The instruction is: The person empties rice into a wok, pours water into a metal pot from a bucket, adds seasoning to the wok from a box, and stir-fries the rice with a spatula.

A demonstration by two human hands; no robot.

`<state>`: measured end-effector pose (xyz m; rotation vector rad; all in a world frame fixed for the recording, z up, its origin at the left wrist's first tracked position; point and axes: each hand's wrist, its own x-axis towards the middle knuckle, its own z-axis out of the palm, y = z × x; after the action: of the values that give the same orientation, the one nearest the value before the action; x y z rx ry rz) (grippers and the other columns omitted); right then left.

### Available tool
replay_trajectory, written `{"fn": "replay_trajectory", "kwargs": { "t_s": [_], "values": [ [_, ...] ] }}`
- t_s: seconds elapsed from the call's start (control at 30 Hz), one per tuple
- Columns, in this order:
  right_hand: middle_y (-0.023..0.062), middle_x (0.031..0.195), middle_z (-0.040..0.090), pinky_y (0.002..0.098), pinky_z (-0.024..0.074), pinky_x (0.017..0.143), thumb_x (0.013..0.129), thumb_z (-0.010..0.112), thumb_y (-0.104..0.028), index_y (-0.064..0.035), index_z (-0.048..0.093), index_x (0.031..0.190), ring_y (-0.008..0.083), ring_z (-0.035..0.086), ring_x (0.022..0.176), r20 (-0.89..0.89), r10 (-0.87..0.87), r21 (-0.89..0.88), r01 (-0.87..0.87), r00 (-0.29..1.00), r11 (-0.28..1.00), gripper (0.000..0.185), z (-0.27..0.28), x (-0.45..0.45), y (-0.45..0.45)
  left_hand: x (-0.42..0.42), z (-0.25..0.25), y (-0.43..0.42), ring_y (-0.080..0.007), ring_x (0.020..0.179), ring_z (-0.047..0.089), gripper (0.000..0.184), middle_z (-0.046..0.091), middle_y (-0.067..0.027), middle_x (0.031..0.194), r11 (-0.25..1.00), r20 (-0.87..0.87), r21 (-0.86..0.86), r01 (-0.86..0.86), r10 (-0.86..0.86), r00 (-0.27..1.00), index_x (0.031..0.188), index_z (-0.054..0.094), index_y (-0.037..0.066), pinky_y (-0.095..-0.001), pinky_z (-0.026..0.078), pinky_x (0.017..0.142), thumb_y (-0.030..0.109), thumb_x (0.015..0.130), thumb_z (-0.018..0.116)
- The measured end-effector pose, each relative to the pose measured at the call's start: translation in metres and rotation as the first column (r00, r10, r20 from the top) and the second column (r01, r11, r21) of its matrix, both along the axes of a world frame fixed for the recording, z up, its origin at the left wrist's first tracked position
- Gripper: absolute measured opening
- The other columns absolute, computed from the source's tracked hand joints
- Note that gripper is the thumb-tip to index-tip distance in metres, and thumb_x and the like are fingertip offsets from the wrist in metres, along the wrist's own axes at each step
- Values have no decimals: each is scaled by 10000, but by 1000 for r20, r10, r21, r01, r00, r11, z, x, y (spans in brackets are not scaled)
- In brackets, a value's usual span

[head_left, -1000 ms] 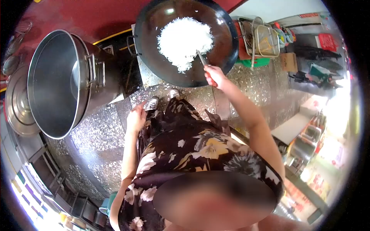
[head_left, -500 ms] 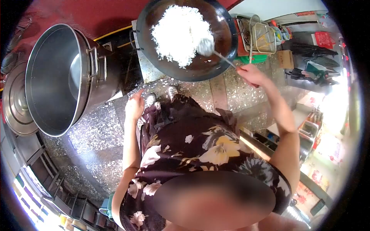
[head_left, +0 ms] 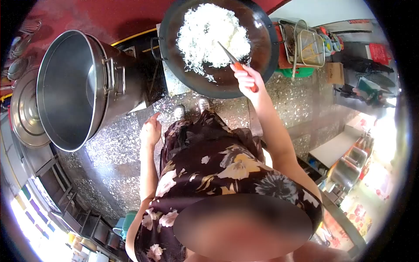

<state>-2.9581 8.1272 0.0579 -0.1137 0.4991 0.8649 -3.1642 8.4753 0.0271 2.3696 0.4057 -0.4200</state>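
Observation:
My right hand (head_left: 251, 83) is closed around the orange-red handle of a wok spatula (head_left: 228, 53). Its thin metal shaft runs up into a heap of white shredded food (head_left: 211, 32), which hides the blade. The heap, with loose strands at its edges, lies in the left and middle part of a big dark wok (head_left: 264, 56). My left hand (head_left: 151, 130) hangs low beside my skirt, fingers loosely apart and holding nothing. It touches neither the wok nor the tall pot.
A tall steel pot (head_left: 96, 113) stands left of the wok, its round lid (head_left: 28, 113) beyond it. Wire strainers (head_left: 310, 48) and a green basin (head_left: 297, 72) sit to the wok's right. A cardboard box (head_left: 335, 73) lies farther right, on the speckled floor side.
My right hand has moved left and inward over the wok. The spatula's head, visible before at the heap's right edge, is now buried in the white food. My left hand stays low.

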Motion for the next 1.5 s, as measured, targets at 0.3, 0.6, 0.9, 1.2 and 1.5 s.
{"fn": "replay_trajectory", "kwargs": {
  "t_s": [0.3, 0.6, 0.9, 1.2, 1.5],
  "values": [
    [-31, 580, 430, 221, 268, 323, 943, 441, -288, -76, 517, 946, 54, 360, 387, -268, 430, -703, -480, 862, 525, 225, 51, -76, -16, 16, -27, -4, -370, 988, 583, 342, 605, -205, 1082, 996, 67, -75, 48, -43, 997, 1153, 569, 62, -426, 463, 857, 93, 825, 475],
    [180, 683, 619, 450, 498, 533, 867, 523, -254, -53, 553, 983, 363, 619, 597, 26, 907, -760, 598, 420, -255, 234, -63, 37, -22, 5, -5, 5, -371, 929, 604, 354, 618, -215, 1029, 1000, 39, -22, 21, -20, 999, 1152, 575, 68, -431, 482, 806, 89, 811, 483],
    [112, 603, 577, 395, 469, 467, 888, 527, -267, -57, 553, 934, 252, 572, 496, -252, 954, -785, 542, 162, -300, 216, 83, -10, -81, 27, -8, -3, -373, 946, 597, 360, 614, -217, 1039, 994, 115, -98, 46, -35, 993, 1164, 566, 75, -421, 475, 829, 105, 816, 476],
    [-25, 559, 445, 202, 295, 306, 952, 448, -269, -26, 527, 918, 47, 345, 369, 152, 391, -749, -153, 908, 645, 258, -40, 21, 18, 7, 0, -5, -385, 989, 575, 361, 588, -213, 1106, 998, -60, -15, 67, -68, 996, 1167, 566, 90, -441, 461, 852, 104, 817, 479],
    [-36, 594, 436, 198, 264, 306, 942, 460, -299, -36, 514, 1088, 36, 360, 368, -26, 330, -580, -283, 944, 764, 305, 48, -58, -29, 14, -14, -13, -379, 958, 588, 360, 606, -215, 1056, 996, -23, -29, 85, -86, 996, 1156, 567, 77, -439, 463, 846, 100, 809, 475]
  ]
}}
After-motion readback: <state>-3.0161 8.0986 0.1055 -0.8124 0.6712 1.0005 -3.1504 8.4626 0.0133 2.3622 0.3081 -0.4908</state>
